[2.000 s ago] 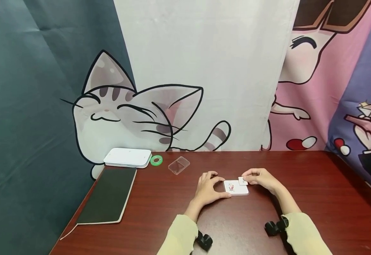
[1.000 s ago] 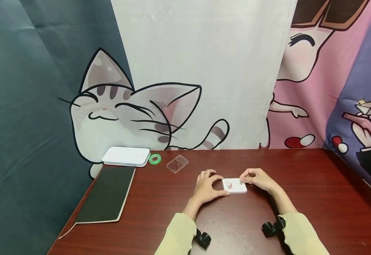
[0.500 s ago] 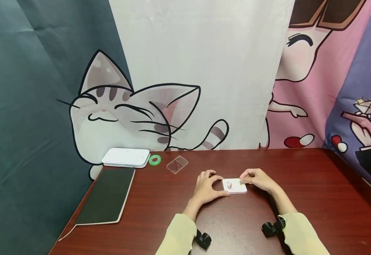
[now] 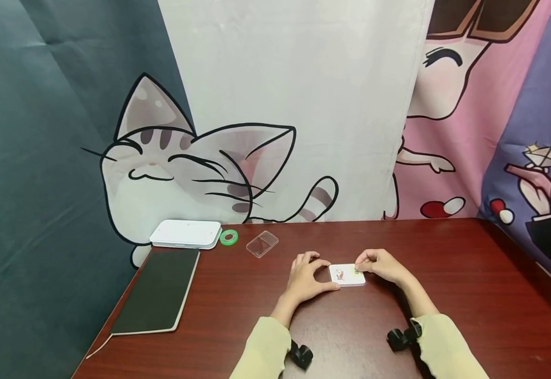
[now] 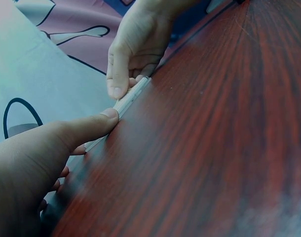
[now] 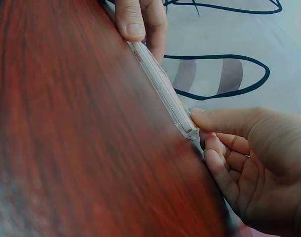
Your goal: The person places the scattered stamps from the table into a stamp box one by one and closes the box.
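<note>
A clear plastic case [image 6: 163, 91] holding white square cards lies flat on the table. In the head view its white top [image 4: 340, 281] shows a small reddish picture on the left. My left hand [image 4: 302, 279] grips the left end of the case, thumb on the near side and fingers on the far side. My right hand [image 4: 383, 265] is at the right end, thumb and curled fingers pinching at a small card [image 4: 357, 272] with a yellow-green print. The right fingertips hide part of that card.
Farther back lie a clear plastic lid [image 4: 262, 243], a green tape roll [image 4: 229, 237] and a white flat box [image 4: 186, 233]. A dark notebook [image 4: 157, 292] with a ribbon lies on the left of the brown table [image 4: 351, 337]. A printed curtain [image 4: 294, 105] hangs behind.
The right hand earlier held a small white card raised over the case's right part; it has since lowered there, and a yellow-green print shows. Left hand stays at the case. The head view shifts slightly.
</note>
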Demonstrator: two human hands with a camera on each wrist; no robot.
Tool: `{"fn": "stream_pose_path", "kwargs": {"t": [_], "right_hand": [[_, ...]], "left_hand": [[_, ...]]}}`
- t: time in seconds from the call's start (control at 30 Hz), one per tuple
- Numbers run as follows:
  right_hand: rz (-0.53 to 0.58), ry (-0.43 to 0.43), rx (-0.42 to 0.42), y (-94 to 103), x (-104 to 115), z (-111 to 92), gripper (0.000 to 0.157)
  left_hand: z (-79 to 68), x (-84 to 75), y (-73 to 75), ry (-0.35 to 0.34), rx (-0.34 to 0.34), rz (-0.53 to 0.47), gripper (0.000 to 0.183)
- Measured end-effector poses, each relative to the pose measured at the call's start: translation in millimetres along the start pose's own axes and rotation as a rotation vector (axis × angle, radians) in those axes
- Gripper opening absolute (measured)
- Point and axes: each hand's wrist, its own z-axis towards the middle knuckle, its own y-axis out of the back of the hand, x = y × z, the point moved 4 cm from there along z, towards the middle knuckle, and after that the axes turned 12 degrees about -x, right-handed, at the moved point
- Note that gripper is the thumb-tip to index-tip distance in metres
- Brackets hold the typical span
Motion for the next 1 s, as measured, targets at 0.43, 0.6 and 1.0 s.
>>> {"fn": "stream_pose_path", "kwargs": {"t": [0.43,0.6,1.0], "right_hand": [[-0.005,0.017,-0.006,0.0,-0.5,-0.3,0.019],[0.006,0.035,0.0,0.2,1.6,-1.0,0.02],[0.016,0.027,0.015,1.0,3.1,-2.0,0.02]], "left_hand": [[-0.1,-1.1,0.9,-0.006,-0.001,0.0,0.053],[-0.2,-1.0,1.6,-0.006,-0.004,0.004,0.053],[-0.9,-0.2,1.3,-0.004,-0.001,0.009,0.054]]}}
